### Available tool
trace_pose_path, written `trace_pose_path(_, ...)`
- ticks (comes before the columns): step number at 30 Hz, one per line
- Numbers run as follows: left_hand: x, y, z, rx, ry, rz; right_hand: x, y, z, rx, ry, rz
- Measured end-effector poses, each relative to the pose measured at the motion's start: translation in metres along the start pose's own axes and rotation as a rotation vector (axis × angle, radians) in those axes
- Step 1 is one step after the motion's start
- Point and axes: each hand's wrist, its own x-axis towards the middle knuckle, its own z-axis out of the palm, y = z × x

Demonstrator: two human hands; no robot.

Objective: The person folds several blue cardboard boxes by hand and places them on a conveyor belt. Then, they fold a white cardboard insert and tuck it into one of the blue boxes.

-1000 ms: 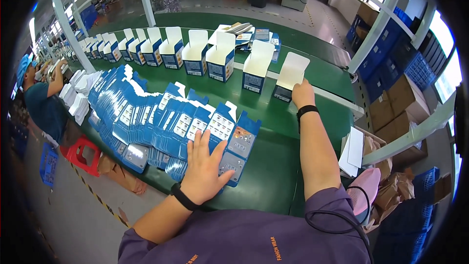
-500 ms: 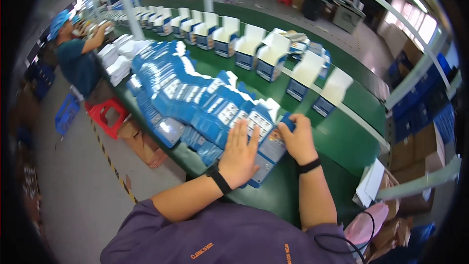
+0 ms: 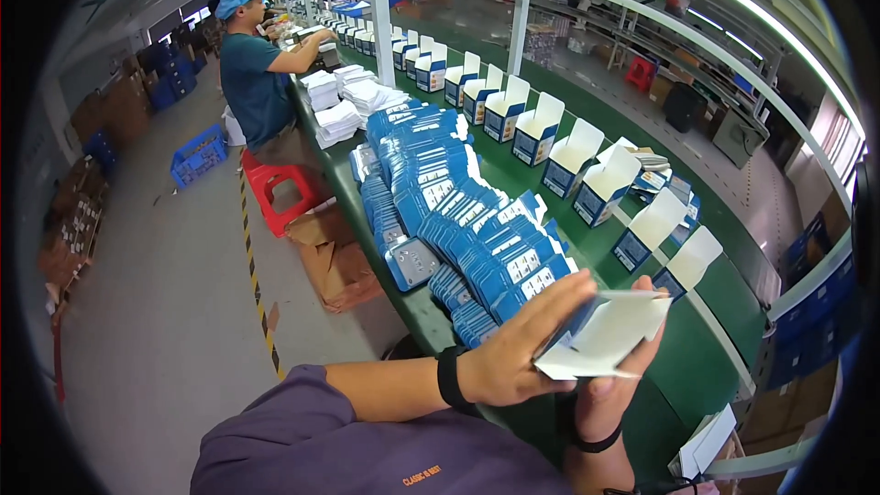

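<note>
A: What is being held?
B: A box (image 3: 605,339), blue outside and pale inside, is held between both hands, with its open end turned toward the camera.

A: How are the fingers set?
B: Those of the left hand (image 3: 513,348) are kept nearly straight and close together, laid along the side of the box. The right hand (image 3: 612,396) is partly hidden behind it; a thumb and some fingertips are seen, but how far they are curled cannot be told.

A: And around it, with the box as the clock's centre?
B: Flat boxes (image 3: 440,192) are heaped at ten to eleven o'clock on the green table (image 3: 687,339). Open boxes (image 3: 539,131) are lined up from one o'clock round to eleven. At ten, a red stool (image 3: 266,185) and a co-worker (image 3: 247,82) are seen.
</note>
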Motion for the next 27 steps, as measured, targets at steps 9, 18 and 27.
trace_pose_path(9, -0.001, 0.007, -0.005, 0.468, 0.09, 0.331, -0.013, 0.009, 0.016, 0.142, 0.152, 0.177)
trace_pose_path(18, -0.009, -0.008, 0.001, -0.035, 0.304, 0.09, -0.003, -0.005, 0.022, 0.437, 0.059, 0.06)
trace_pose_path(27, -0.008, -0.005, 0.001, 0.306, 0.203, 0.298, -0.015, 0.01, 0.003, 0.049, -0.041, -0.03)
